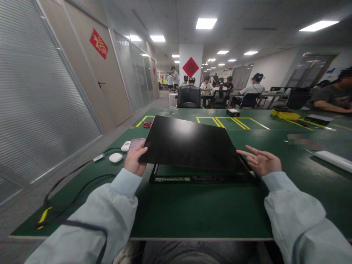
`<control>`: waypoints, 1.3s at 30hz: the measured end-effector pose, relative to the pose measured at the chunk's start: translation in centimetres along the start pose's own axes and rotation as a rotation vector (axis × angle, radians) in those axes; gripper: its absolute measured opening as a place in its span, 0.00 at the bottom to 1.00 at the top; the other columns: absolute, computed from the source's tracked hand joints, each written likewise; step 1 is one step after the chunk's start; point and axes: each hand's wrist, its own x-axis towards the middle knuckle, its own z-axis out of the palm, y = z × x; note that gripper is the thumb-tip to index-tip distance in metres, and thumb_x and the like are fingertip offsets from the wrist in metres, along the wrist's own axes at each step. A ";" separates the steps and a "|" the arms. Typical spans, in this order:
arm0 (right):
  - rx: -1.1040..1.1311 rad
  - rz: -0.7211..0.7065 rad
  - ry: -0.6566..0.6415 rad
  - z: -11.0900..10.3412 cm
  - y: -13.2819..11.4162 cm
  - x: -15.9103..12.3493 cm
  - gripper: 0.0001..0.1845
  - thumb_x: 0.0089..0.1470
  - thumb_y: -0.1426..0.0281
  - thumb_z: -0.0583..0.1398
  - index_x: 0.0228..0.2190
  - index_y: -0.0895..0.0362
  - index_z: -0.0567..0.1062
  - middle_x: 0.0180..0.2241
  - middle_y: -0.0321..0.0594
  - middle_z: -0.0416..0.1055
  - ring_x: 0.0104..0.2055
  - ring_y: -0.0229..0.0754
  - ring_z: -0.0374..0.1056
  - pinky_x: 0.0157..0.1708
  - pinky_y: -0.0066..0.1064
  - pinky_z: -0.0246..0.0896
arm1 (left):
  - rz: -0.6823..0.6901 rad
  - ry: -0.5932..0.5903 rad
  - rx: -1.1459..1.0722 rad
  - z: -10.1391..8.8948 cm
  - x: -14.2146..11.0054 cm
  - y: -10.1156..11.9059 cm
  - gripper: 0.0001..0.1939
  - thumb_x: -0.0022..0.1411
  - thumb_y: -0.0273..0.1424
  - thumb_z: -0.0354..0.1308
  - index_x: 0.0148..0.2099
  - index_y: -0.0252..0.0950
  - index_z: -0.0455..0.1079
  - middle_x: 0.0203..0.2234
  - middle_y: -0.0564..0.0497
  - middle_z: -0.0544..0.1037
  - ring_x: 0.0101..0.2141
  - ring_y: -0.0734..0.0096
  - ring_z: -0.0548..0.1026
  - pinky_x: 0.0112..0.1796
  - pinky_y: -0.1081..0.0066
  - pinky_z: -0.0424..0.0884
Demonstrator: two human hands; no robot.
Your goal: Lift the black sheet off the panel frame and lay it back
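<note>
A flat, glossy black screen panel [189, 145] is tilted above the green table, its left side raised higher. My left hand [135, 159] grips the panel's lower left corner, thumb on top and fingers hidden underneath. Beside the right edge, my right hand [260, 160] has its fingers spread; a fingertip is close to that edge, and I cannot tell whether it touches. Under the panel lies a thin black frame [209, 179], partly covered, with a green circuit strip [172, 179] along its near side.
Left of the panel are a phone [134, 145], a white earbud case [116, 157], a white device [125, 146] and a black cable [74, 176]. Red scissors [147, 125] lie behind. A white tube [334, 161] and yellow tool [286, 114] are to the right. People sit beyond.
</note>
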 end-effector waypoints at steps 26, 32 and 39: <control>-0.083 -0.011 -0.191 -1.2 0.7 0.8 0.11 0.48 0.60 0.63 0.32 0.51 0.71 0.58 0.59 0.76 0.19 0.34 0.43 0.15 0.32 0.44 | -0.207 0.180 -0.096 -0.5 0.5 -0.1 0.17 0.49 0.18 0.63 0.42 0.31 0.82 0.33 0.48 0.87 0.31 0.70 0.83 0.33 0.78 0.79; -0.079 0.000 -0.137 -0.9 0.7 0.7 0.11 0.46 0.60 0.63 0.28 0.51 0.68 0.55 0.61 0.78 0.20 0.34 0.39 0.16 0.33 0.40 | -0.184 0.129 -0.042 -0.6 0.5 -0.2 0.20 0.47 0.20 0.67 0.46 0.30 0.83 0.35 0.45 0.88 0.40 0.59 0.86 0.36 0.74 0.81; -0.032 0.064 -0.005 -2.0 0.8 1.3 0.11 0.41 0.64 0.64 0.25 0.52 0.67 0.57 0.62 0.76 0.21 0.33 0.42 0.16 0.31 0.44 | -0.271 0.121 -0.002 0.0 -0.4 -2.5 0.30 0.50 0.18 0.66 0.57 0.29 0.80 0.39 0.42 0.88 0.42 0.57 0.86 0.38 0.71 0.83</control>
